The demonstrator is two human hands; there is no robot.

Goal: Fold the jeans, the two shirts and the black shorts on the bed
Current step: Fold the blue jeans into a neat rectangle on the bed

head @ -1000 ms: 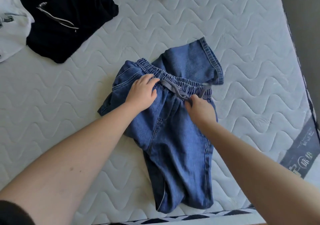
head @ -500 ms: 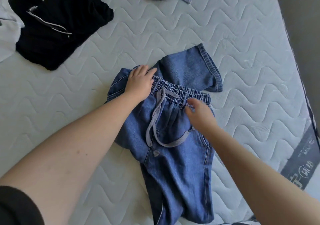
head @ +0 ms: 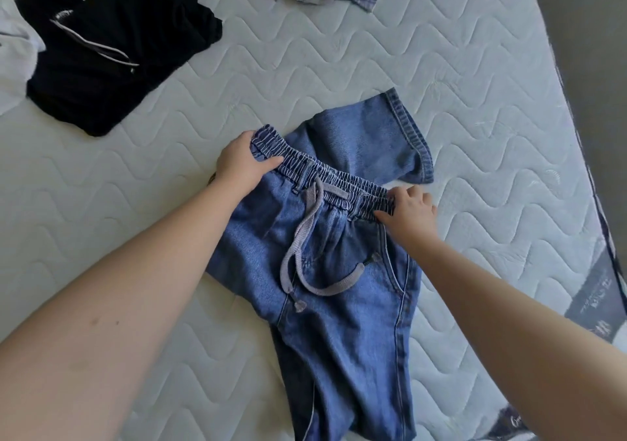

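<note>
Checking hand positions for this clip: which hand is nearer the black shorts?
Left. The left hand grips the waistband end of the jeans on the side facing the black shorts; the right hand grips the far end.

on my feed i see two bare forearms, no sleeves reaching the wrists. left hand (head: 241, 165) and right hand (head: 409, 213) wear no rings, watch or gloves.

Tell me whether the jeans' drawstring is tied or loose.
Loose. The grey drawstring hangs untied from the waistband, its two ends trailing apart across the front of the jeans, with no knot or bow showing.
</note>
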